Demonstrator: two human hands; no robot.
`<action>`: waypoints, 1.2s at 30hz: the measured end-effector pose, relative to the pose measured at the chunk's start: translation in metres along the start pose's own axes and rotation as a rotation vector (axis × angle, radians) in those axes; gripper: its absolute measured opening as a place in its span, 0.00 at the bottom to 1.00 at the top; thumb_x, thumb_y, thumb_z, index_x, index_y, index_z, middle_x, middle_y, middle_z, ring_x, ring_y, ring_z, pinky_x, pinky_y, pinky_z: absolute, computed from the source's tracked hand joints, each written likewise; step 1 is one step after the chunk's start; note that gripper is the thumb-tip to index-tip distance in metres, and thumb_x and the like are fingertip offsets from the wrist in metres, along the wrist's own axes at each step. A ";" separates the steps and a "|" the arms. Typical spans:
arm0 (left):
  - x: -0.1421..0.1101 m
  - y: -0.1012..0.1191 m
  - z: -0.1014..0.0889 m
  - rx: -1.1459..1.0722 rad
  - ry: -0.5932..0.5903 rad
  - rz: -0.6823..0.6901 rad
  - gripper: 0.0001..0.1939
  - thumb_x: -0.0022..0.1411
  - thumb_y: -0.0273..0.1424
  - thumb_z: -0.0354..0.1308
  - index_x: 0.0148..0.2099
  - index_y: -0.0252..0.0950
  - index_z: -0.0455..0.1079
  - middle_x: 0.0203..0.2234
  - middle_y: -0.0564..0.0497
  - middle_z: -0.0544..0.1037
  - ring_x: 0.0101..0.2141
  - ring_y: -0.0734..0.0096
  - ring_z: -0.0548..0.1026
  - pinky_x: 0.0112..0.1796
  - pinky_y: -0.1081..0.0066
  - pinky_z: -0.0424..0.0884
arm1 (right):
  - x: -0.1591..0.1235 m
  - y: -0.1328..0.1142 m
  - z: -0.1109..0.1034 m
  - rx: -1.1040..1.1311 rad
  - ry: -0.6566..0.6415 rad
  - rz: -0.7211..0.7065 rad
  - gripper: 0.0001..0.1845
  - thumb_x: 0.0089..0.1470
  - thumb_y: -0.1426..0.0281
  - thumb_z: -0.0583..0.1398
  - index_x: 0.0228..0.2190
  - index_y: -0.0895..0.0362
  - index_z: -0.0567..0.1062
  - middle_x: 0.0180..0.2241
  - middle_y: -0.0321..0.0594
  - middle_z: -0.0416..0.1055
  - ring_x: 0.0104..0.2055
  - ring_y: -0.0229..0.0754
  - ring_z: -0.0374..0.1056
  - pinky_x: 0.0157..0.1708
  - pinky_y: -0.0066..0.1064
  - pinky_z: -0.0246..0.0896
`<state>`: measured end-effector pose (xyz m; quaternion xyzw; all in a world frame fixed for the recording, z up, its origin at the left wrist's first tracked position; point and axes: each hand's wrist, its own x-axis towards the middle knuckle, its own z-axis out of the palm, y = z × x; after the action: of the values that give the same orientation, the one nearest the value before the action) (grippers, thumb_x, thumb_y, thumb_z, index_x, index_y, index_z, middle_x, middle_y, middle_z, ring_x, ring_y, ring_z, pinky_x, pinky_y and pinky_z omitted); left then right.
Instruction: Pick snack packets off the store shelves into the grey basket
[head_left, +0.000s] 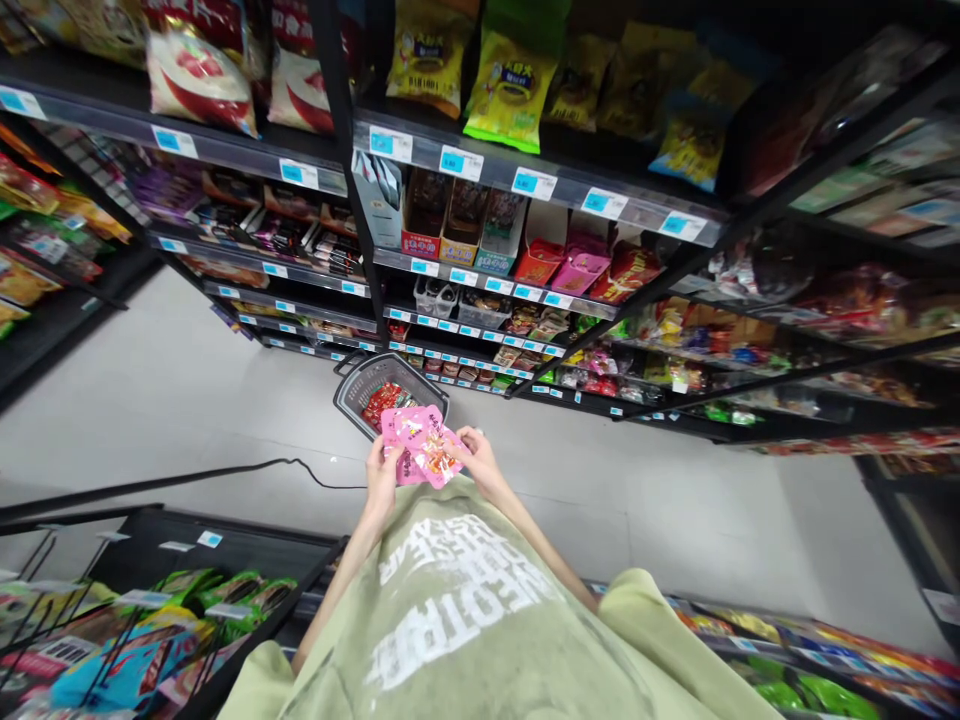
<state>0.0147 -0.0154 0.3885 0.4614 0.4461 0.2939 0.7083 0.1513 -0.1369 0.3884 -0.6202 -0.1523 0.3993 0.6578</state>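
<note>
Several pink snack packets [411,428] are fanned out between my two hands, in front of my body. My left hand [381,474] is closed on the left edge of the packets. Closed on their right side, my right hand [478,460] pinches a packet with food pictured on it. Just beyond them a grey shopping basket [349,398] stands on the floor, its near rim partly covered by the packets. Red packets [388,400] lie inside the basket.
Ahead rises a tall black shelf rack [480,165] with bagged and boxed snacks. More racks flank me on both sides and behind. A black cord [225,474] runs across the left. Grey floor [285,420] surrounds the basket.
</note>
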 end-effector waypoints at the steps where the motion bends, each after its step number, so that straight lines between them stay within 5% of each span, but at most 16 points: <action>1: 0.000 -0.001 0.000 -0.003 -0.002 0.001 0.17 0.53 0.38 0.63 0.45 0.40 0.72 0.42 0.49 0.78 0.43 0.61 0.76 0.46 0.65 0.71 | 0.000 -0.001 0.000 0.005 0.001 0.000 0.21 0.40 0.56 0.72 0.27 0.53 0.69 0.27 0.32 0.69 0.30 0.40 0.64 0.30 0.28 0.57; 36: 0.005 -0.012 -0.006 -0.029 -0.023 0.028 0.15 0.54 0.37 0.64 0.45 0.41 0.73 0.40 0.50 0.78 0.40 0.64 0.76 0.43 0.67 0.72 | -0.001 0.000 0.000 0.057 -0.105 0.045 0.17 0.44 0.60 0.71 0.33 0.55 0.76 0.34 0.36 0.76 0.35 0.41 0.70 0.36 0.28 0.63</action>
<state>0.0114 -0.0140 0.3744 0.4605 0.4271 0.3048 0.7160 0.1505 -0.1376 0.3892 -0.5828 -0.1613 0.4503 0.6569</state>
